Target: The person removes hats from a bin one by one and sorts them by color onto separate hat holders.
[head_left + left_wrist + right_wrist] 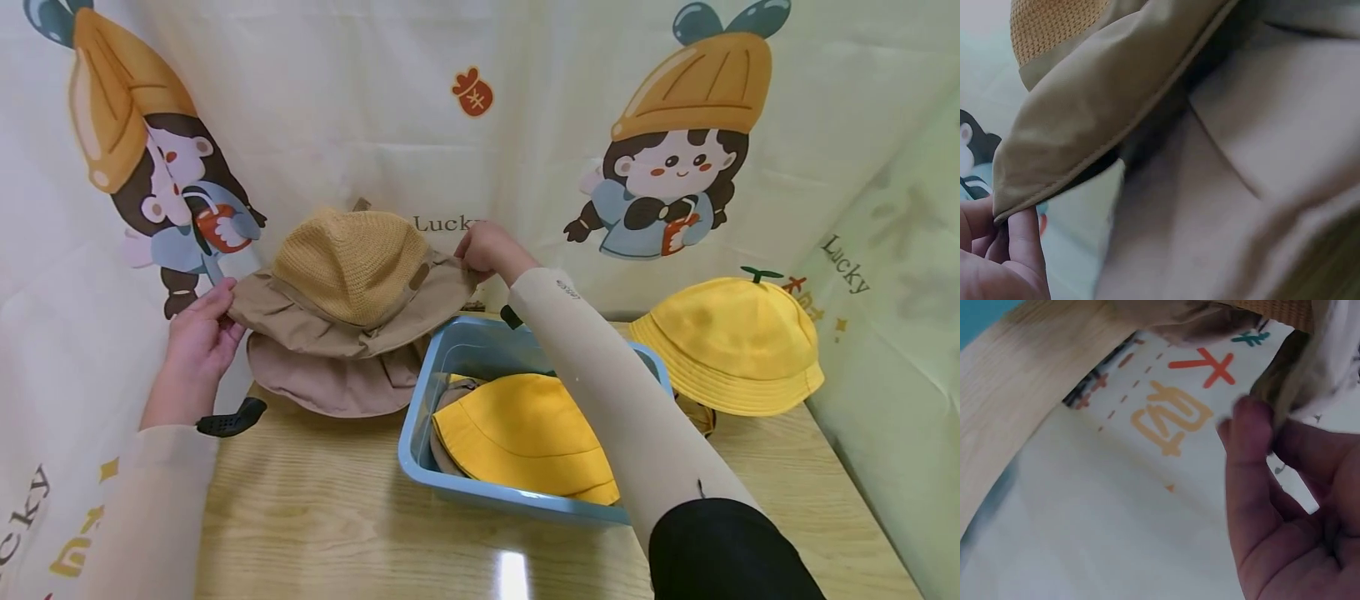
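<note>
Both hands hold a wide-brimmed sun hat (348, 262) with a tan woven crown and a khaki cloth brim. My left hand (201, 333) pinches the left edge of its brim; in the left wrist view the thumb and fingers (1025, 240) close on the brim's piped edge. At the opposite side, my right hand (491, 250) grips the brim between thumb and fingers, as the right wrist view shows too. A pinkish-beige cloth hat (337, 387) lies directly below, partly hidden by the held hat.
Right of the hats stands a blue plastic bin (517, 500) with a yellow hat (525, 429) and a greyish-brown item inside; the right forearm crosses over it. Another yellow hat (735, 350) with a green sprout sits at the right on the wooden table (315, 508). A printed curtain (525, 167) hangs behind.
</note>
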`<state>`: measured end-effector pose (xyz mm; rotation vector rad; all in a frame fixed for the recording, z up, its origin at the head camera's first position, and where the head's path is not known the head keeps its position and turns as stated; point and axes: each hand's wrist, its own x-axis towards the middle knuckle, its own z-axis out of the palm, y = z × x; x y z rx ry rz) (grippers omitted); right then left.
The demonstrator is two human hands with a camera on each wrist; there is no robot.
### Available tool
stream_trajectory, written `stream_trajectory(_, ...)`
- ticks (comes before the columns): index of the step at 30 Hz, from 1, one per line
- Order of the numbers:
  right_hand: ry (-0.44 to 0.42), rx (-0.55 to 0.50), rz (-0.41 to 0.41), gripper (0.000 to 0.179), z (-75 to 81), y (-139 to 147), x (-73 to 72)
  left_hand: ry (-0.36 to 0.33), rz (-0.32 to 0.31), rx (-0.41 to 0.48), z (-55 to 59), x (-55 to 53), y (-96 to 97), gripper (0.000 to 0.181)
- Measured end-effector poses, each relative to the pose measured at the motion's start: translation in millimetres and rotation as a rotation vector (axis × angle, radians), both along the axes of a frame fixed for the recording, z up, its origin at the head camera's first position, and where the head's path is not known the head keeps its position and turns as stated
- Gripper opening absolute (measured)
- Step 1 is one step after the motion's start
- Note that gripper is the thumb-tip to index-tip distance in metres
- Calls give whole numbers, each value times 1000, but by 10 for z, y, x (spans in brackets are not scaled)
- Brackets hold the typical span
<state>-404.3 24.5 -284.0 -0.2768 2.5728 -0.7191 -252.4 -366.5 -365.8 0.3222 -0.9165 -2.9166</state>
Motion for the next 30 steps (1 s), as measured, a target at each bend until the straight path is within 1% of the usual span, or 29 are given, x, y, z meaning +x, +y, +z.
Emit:
stream_trajectory(2,-38,20,9,42,-40,-16,-3,-32,2,-48,-40,-6,1,26)
stream_trajectory(5,-51,51,34,45,-88,-50,-15,-84,14,-114,-92,-20,-4,26)
stream_trajectory(9,0,104,35,41,-133,-94,-50,-132,23,-146,-102,-68,6,28)
stream_trajectory(13,60,147,19,36,-151,-107,-82,-159,40,-149,-59,-136,32,27)
stream_trajectory(15,87,185,30,36,-155,-101,-90,-163,37,-134,-56,-158,39,22)
stream_trajectory(17,95,194,26,36,-165,-101,-89,-176,20,-149,-69,-155,38,20)
stream_trajectory(20,74,220,39,34,-182,-108,-82,-204,-6,-200,-118,-133,45,19)
stream_trajectory(22,50,222,40,26,-191,-119,-70,-225,-15,-270,-160,-115,58,18)
stream_trajectory(24,43,254,66,20,-183,-135,-53,-246,-17,-336,-202,-105,71,18)
stream_trajectory(27,72,308,106,18,-158,-164,-13,-245,-36,-363,-268,-113,77,17)
stream_trajectory(30,129,353,153,18,-134,-197,49,-258,-52,-350,-335,-139,69,22)
